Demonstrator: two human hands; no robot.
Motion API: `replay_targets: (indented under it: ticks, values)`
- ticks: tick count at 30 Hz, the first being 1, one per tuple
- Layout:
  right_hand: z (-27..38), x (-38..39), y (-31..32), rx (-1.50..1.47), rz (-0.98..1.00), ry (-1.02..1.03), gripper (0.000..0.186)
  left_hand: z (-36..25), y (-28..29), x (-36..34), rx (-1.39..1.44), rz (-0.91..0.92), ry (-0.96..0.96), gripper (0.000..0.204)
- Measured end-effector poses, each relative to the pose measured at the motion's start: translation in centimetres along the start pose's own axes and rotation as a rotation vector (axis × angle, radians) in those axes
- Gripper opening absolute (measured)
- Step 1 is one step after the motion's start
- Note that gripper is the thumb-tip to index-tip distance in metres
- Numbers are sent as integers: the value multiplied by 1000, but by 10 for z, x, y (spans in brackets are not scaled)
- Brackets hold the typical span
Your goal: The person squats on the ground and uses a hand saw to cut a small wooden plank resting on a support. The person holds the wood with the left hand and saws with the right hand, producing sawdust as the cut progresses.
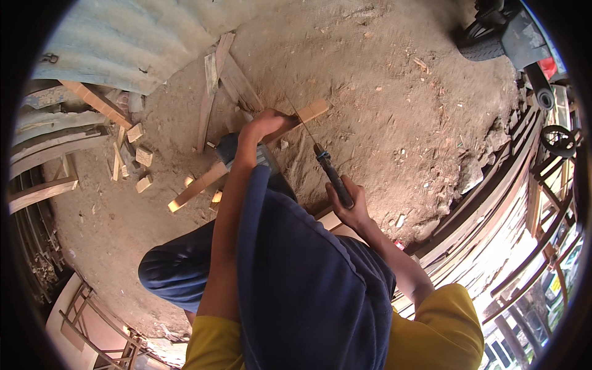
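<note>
My right hand (353,209) is wrapped round the dark handle of a hand saw (328,169). The saw's thin blade, seen nearly edge-on, runs up and left and crosses a wooden plank (314,111) near its far end. My left hand (264,126) grips that plank just left of the blade, its fingers partly hidden on the far side. The plank slants from lower left to upper right and lies over a dark support (228,148), mostly covered by my left arm and dark clothing.
Several cut wood blocks (144,156) lie on the dirt ground to the left. Loose boards (237,83) lie beyond my left hand. A corrugated metal sheet (142,37) fills the far left. Long stacked timber (487,185) lines the right, below a wheel (481,43).
</note>
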State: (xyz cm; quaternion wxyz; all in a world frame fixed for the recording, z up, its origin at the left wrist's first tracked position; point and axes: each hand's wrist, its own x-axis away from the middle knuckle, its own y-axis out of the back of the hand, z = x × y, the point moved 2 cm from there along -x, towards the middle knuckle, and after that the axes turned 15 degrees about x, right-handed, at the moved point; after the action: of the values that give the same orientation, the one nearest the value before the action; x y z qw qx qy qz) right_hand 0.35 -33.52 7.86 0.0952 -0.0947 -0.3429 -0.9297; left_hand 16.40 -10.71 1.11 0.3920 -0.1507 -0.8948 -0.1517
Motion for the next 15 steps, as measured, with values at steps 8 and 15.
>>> replay_targets:
  ticks: [8, 15]
  values:
    - [0, 11, 6, -18, 54, 2, 27, 29, 4, -26, -8, 8, -141, 47]
    - [8, -13, -4, -30, 44, -16, 27, 10, 1, -7, -21, -24, -68, 44]
